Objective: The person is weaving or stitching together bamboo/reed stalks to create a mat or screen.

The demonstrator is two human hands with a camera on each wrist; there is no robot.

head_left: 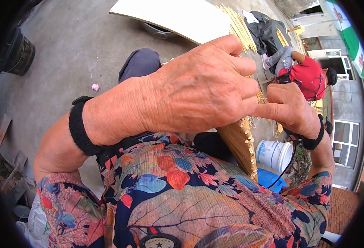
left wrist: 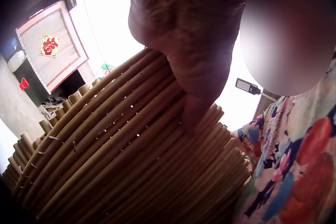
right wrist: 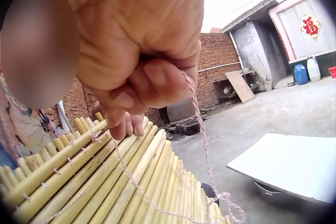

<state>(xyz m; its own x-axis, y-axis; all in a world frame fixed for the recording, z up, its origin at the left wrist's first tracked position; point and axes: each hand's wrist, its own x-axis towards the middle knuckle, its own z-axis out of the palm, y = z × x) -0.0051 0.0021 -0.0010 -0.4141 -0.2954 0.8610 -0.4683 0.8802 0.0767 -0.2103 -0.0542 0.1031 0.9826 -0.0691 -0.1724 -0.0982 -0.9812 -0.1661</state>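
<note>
A mat of bamboo-like sticks bound with thread stands upright before the shirt, its stick ends in a row in the head view (head_left: 236,144). My left hand (head_left: 202,89) grips its edge; in the left wrist view the thumb of this hand (left wrist: 189,50) lies against the sticks (left wrist: 131,129). Right beside it my right hand (head_left: 291,106) has its fingers curled. A pink-and-white twisted string (right wrist: 201,124) runs from the curled fingers of my right hand (right wrist: 142,40) down over the sticks (right wrist: 142,166) in the right wrist view. Where the fingers meet is hidden in the head view.
A white board (head_left: 173,16) lies over a basin beyond my knee. Loose sticks (head_left: 239,27) lie near a seated person in red (head_left: 308,78). A white bucket (head_left: 272,155) and a blue container (head_left: 270,180) stand close at right, a black bucket (head_left: 18,53) at far left.
</note>
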